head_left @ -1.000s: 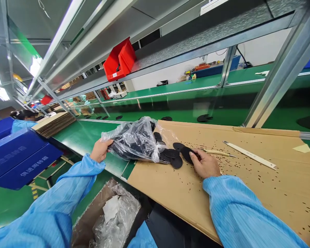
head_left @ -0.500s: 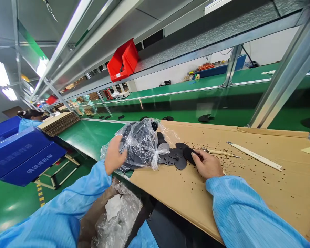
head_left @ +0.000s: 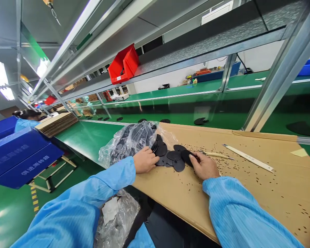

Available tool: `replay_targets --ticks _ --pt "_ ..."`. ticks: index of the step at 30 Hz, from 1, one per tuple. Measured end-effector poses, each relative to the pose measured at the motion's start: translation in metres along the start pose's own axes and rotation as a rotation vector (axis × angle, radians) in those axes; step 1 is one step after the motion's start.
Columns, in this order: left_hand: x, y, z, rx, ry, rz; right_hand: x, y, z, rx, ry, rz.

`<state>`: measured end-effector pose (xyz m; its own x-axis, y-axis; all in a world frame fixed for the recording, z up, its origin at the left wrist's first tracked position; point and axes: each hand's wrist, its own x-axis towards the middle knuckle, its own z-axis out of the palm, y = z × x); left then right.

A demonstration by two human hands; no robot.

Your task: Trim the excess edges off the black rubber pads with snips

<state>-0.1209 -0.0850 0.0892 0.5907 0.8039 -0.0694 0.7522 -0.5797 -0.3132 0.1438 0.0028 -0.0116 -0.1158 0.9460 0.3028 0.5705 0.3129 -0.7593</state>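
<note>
Left hand [head_left: 145,160] has moved beside black discs [head_left: 174,155] (right hand [head_left: 205,167] holds one).

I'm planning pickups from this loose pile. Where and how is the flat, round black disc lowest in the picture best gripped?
Probably pinch the flat, round black disc by its near rim, coming in low from the near side: that rim is uncovered over the brown cardboard, while neighbouring discs crowd its far side.

Blue crate [head_left: 5,177], lower panel: white "俱进周转箱" between its upper and lower edges
Upper panel [head_left: 33,137]: marking too faint to read
Red bin [head_left: 130,63], lower front edge: white label [head_left: 119,78], illegible
</note>
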Motion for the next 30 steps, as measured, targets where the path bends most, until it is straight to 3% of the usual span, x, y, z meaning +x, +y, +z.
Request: replay_targets --ticks 7,11,15,18,25,30 --pt "-0.041 -0.028 -0.013 0.094 -0.217 -0.270 0.000 0.002 0.000 -0.012 -0.022 -0.013" --pt "-0.051 -0.029 -0.018 0.105 -0.326 -0.480 0.001 0.001 0.000 -0.017 -0.054 0.016" --pt "-0.037 -0.023 -0.016 0.144 -0.179 -0.416 0.000 0.001 0.000 -0.016 -0.070 0.044" --pt "-0.022 -0.024 -0.005 0.093 -0.122 -0.380 0.000 0.001 0.000 -0.015 -0.060 0.047" --pt "0.013 -0.021 0.037 -0.154 -0.011 -0.603 0.001 0.005 0.003 0.014 -0.032 0.025" --pt "0.045 0.008 0.032 -0.316 0.068 -0.731 -0.001 0.007 0.005 0.057 0.029 0.015"
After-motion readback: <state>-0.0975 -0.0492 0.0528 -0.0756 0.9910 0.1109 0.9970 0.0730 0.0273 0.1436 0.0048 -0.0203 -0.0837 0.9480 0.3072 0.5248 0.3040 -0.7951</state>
